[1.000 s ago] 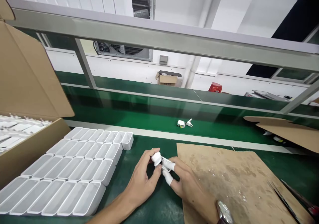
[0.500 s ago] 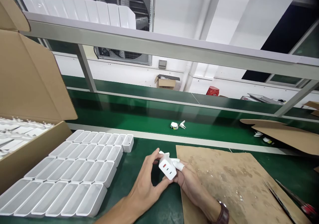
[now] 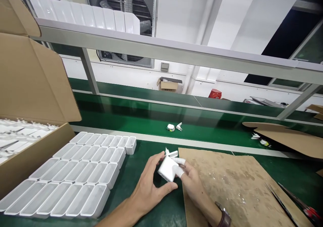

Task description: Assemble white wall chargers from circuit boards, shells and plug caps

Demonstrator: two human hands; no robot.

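Note:
A white wall charger [image 3: 166,169] is held up over the green bench, its broad smooth side facing me. A fold-out plug part with a pin [image 3: 172,154] sticks out at its top. My right hand [image 3: 193,180], with white covers on two fingertips, grips the charger from the right. My left hand [image 3: 150,183] curves around its left side, fingertips at the upper corner and thumb just below the lower edge. Whether that thumb touches it, I cannot tell. Rows of white open-ended charger housings [image 3: 93,200] stand to the left of my left hand.
An open cardboard box [image 3: 50,141] of white parts stands at far left. A stained cardboard sheet [image 3: 222,180] lies at right, with tweezers [image 3: 281,203] and a red-handled tool [image 3: 311,212]. Small plug parts [image 3: 174,127] sit on the green belt [image 3: 136,121]. A metal rail [image 3: 176,48] crosses above.
The charger has been turned, so its port face with the red slot no longer faces me. My right fingers now lie across its side. The plug parts on the belt have shifted slightly left.

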